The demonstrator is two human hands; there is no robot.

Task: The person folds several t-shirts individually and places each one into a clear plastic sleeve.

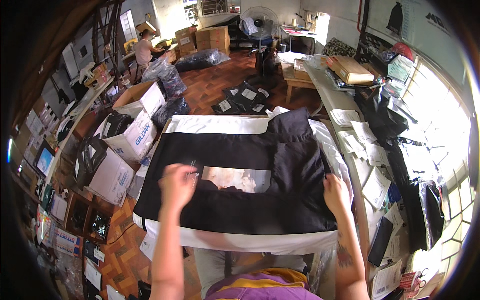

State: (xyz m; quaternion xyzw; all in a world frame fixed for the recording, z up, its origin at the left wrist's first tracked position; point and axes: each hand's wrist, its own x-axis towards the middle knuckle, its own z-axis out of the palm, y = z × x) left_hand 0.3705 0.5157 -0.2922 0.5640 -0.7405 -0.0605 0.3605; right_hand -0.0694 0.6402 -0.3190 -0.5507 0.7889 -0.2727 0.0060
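Note:
A black T-shirt (225, 150) lies sideways across a padded surface with a white cover (215, 124). On its front is a printed picture (237, 179) in pale brown, grey and black, with small light lettering at its left end. Toward the right, a part of the shirt is folded over and wrinkled, and a sleeve (290, 125) sticks out at the far side. My right hand (337, 193) pinches the shirt's right edge. Over the left part of the shirt, beside the print, my left hand (177, 185) is blurred by motion; its finger closure is unclear.
On the right, a long table (320, 85) carries paper slips, a black phone (380, 241) and scissors (422, 277). Open cartons (132, 137) stand at the left. Black packages (245, 97) lie on the floor beyond. A person (145, 50) sits far left, near a fan (258, 22).

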